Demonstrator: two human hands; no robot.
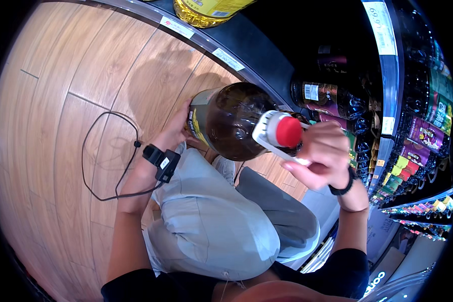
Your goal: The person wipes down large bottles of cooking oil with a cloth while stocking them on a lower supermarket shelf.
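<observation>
A large plastic bottle of dark oil (238, 117), with a red cap (288, 131) and a white carrying handle (273, 148), is held tilted in front of my knees. My right hand (321, 154) grips the handle beside the cap. Against the labelled lower side of the bottle lies my left hand (177, 128); part of its fingers is hidden behind the bottle. A device with a cable (166, 166) is strapped on my left wrist, and a black band circles the right one.
Price tags line the edge of the lower shelf (228, 58). A bottle of yellow oil (211, 11) stands on it at the top. Dark bottles (324, 96) lie deeper inside, and an upper shelf at right carries several more bottles (419, 139). Wood-look flooring (79, 75) spreads at left.
</observation>
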